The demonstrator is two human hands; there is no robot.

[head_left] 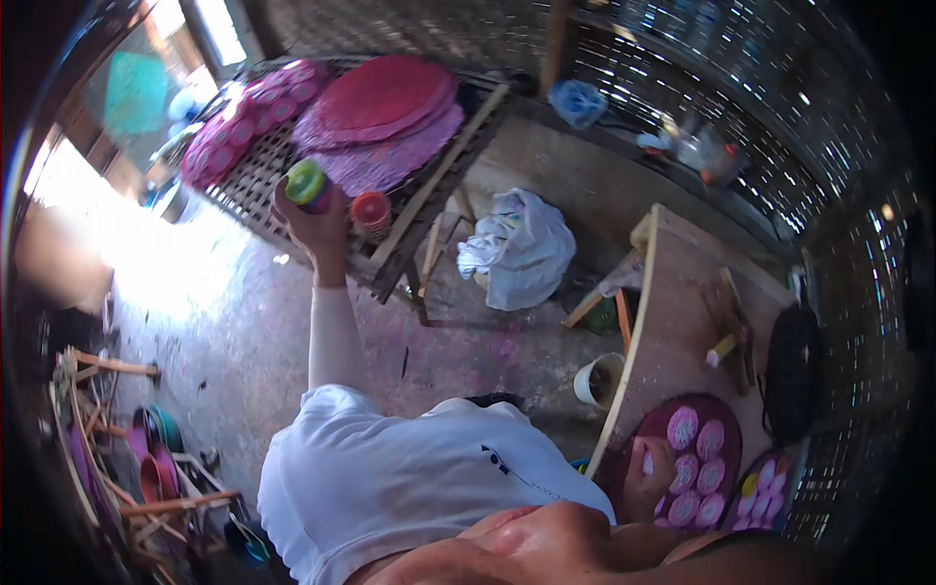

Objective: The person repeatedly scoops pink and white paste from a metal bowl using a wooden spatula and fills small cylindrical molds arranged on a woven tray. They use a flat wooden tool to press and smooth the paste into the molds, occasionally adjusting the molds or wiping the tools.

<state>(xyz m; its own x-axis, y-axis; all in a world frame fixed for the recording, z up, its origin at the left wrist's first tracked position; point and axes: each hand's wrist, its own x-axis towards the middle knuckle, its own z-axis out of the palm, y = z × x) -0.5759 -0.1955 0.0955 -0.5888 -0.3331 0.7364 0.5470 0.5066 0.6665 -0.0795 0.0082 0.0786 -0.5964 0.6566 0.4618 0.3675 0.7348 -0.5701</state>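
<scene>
In the head view my left hand (pixel 310 219) grips a green-lidded container (pixel 305 182) with a darker purple body, held over the near edge of a slatted rack (pixel 239 205). Just right of it on the rack stands a red-lidded container (pixel 370 210). Behind them lie stacked round pink and red sheets (pixel 380 93) and a long pink mat with pale discs (pixel 234 127). My right hand (pixel 645 478) rests at a dark pink round mat (pixel 619 458) with several pale pink discs (pixel 682 429) on the wooden board; its finger position is unclear.
A white cloth bundle (pixel 517 249) sits between rack and wooden board (pixel 682 283). A white bucket (pixel 597 380) is below the board's edge. Wooden frames (pixel 127 429) with bowls stand at lower left. A blue bag (pixel 577 102) lies by the woven wall. Sticks (pixel 731 331) lie on the board.
</scene>
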